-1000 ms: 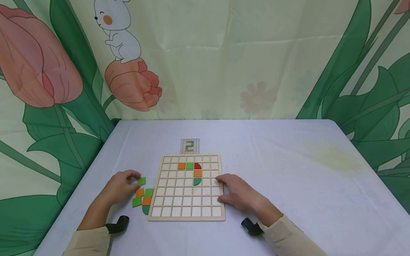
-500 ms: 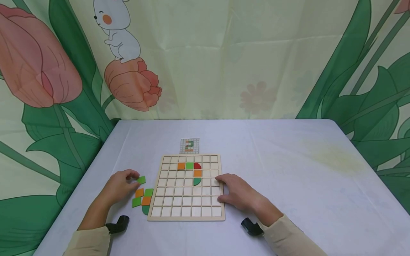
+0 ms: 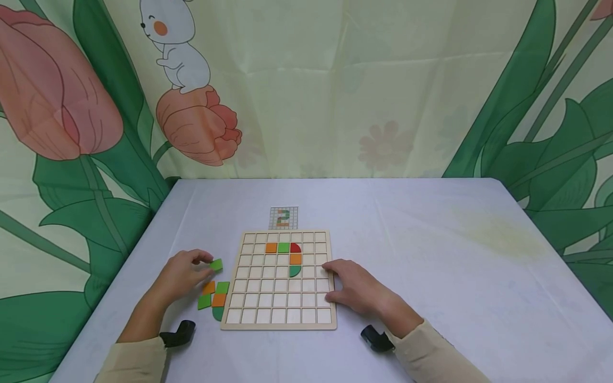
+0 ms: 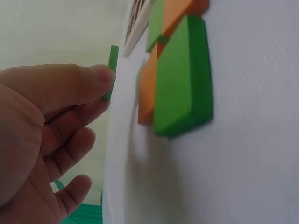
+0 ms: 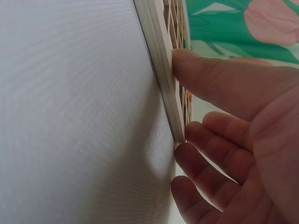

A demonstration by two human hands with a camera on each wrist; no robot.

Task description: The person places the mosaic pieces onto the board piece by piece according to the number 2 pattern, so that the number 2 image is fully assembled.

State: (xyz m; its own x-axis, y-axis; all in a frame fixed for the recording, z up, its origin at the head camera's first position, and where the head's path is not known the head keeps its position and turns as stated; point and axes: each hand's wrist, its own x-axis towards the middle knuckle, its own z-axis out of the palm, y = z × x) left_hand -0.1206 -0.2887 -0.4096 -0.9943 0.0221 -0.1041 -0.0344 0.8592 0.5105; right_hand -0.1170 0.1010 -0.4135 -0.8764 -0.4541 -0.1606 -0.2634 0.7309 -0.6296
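My left hand (image 3: 181, 275) pinches a small green square tile (image 3: 217, 265) between thumb and fingers, just left of the board. In the left wrist view that tile (image 4: 113, 58) appears edge-on at the thumb tip. The wooden grid board (image 3: 278, 327) lies flat in front of me. On it sit an orange square (image 3: 271, 248), a green square (image 3: 283, 248), a red quarter-round (image 3: 295, 248), another orange square (image 3: 295, 259) and a dark green quarter-round (image 3: 295, 271). Fingertips and thumb of my right hand (image 3: 359, 287) rest on the board's right rim (image 5: 163, 70).
Several loose tiles lie against the board's left side, among them a green square (image 3: 204, 302), an orange square (image 3: 218, 300) and a dark green rounded piece (image 3: 217, 314). Behind the board lies a small pattern card (image 3: 283, 218) on the white tablecloth (image 3: 407, 229). A printed curtain (image 3: 306, 106) hangs beyond.
My left hand has shifted slightly up and to the right with the green tile, away from the loose tiles. My right hand has stayed at the board's edge.
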